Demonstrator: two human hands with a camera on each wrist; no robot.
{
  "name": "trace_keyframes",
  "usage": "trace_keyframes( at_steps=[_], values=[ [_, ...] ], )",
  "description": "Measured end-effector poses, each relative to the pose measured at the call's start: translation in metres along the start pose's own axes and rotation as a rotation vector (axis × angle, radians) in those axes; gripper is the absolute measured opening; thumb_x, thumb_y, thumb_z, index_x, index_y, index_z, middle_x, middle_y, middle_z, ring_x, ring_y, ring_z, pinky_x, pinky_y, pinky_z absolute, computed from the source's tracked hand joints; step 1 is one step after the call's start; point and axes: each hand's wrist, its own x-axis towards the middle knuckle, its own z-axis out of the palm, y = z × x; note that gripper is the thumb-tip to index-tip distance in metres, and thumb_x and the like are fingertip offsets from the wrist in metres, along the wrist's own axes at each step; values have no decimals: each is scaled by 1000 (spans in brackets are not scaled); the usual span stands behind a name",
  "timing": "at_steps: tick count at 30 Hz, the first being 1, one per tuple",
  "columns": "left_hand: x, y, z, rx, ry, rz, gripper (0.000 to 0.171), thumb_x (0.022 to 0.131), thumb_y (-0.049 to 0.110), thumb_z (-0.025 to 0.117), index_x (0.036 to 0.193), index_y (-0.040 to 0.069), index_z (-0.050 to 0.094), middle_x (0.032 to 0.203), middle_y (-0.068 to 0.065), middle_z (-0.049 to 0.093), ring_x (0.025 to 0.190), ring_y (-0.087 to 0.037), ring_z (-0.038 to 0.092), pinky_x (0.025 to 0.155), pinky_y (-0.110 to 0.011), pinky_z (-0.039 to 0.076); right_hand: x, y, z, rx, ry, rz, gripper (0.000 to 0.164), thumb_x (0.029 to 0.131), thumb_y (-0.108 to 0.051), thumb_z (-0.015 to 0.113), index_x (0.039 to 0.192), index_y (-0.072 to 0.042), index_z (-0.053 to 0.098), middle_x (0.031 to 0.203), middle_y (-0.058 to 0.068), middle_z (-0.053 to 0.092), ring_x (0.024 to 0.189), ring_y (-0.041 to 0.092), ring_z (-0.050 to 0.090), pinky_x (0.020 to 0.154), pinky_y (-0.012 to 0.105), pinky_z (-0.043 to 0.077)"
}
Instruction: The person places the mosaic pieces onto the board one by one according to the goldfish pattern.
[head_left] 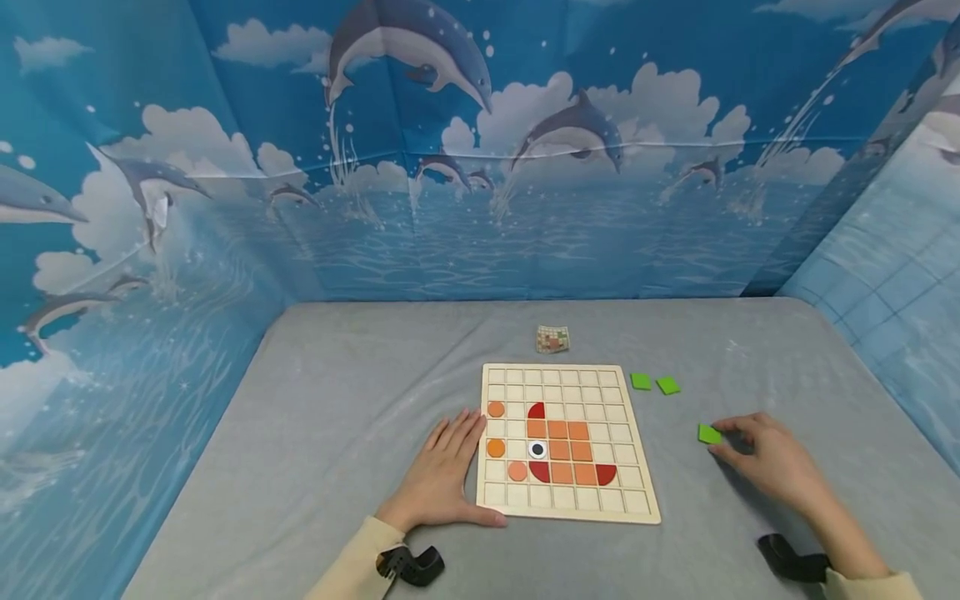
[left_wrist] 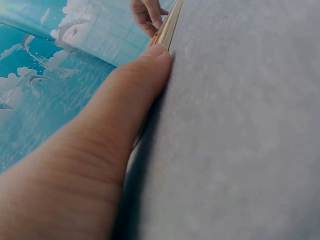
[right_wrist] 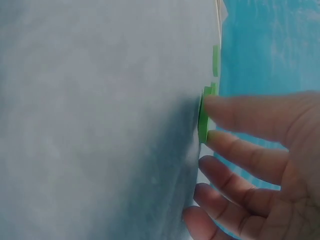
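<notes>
A wooden grid board [head_left: 504,500] lies on the table, bearing a picture of orange squares, dark red quarter-circles [head_left: 606,475], orange discs [head_left: 496,448] and a black-and-white eye disc [head_left: 537,450]. My left hand [head_left: 442,475] rests flat at the board's left side, fingers straight, with its thumb along the near-left corner. To the right of the board, my right hand [head_left: 772,458] pinches a green square tile [right_wrist: 203,116] between thumb and index finger, close over the tabletop. Its other fingers are loosely bent.
Two more green tiles, one [head_left: 641,381] beside the board's far right corner and another [head_left: 668,385] just right of it, lie on the grey cloth [head_left: 360,375]. A small patterned card [head_left: 552,339] lies beyond the board. A dolphin-print curtain [head_left: 450,233] stands behind the table.
</notes>
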Motion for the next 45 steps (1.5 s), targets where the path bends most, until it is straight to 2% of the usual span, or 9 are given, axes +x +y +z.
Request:
trace_keyframes(
  at_steps=[10,15,19,27,32,38,45],
  values=[
    [2,1,-1,12,6,9,128,62,92,43,154,9,8,158,-4,10,143,-19,1,114,-42,4,5,1,-1,0,-26,32,28,75,-10,78,95,5,65,89,20,58,77,32,53,62,49,44],
    [-1,0,1,-3,8,14,128,63,91,45,153,8,8,158,-5,10,143,-20,1,113,-43,5,3,-2,-2,34,-39,36,21,75,-9,77,88,-2,62,80,11,60,68,24,55,56,41,44],
    [-4,0,3,-8,16,14,128,63,90,46,153,8,8,158,-5,10,143,-20,2,113,-44,6,1,-4,-2,59,-32,24,19,77,-8,76,84,-6,58,74,2,56,62,17,51,52,34,40],
    [0,0,-2,16,-4,-1,129,62,91,46,154,9,7,158,-4,9,143,-18,0,114,-40,2,0,-9,-3,103,-62,34,20,80,-13,74,84,-6,55,72,2,55,60,17,47,51,31,36],
    [-1,1,-1,4,-1,4,129,62,92,45,153,8,7,158,-5,10,143,-19,1,114,-42,3,2,-19,-2,144,-75,6,20,82,-14,73,85,-6,55,74,2,54,62,16,47,50,30,37],
    [-1,0,1,0,23,20,129,62,91,46,153,7,9,158,-6,12,143,-20,3,113,-43,4,13,-37,3,217,-45,-77,19,84,-15,72,88,-7,55,76,2,55,63,15,49,50,27,39],
    [0,0,-1,17,-6,2,130,61,92,45,153,8,7,158,-5,9,143,-18,-1,113,-40,0,32,-59,11,294,-48,-102,21,87,-21,71,93,-6,57,80,2,57,67,16,52,52,26,42]
  ],
)
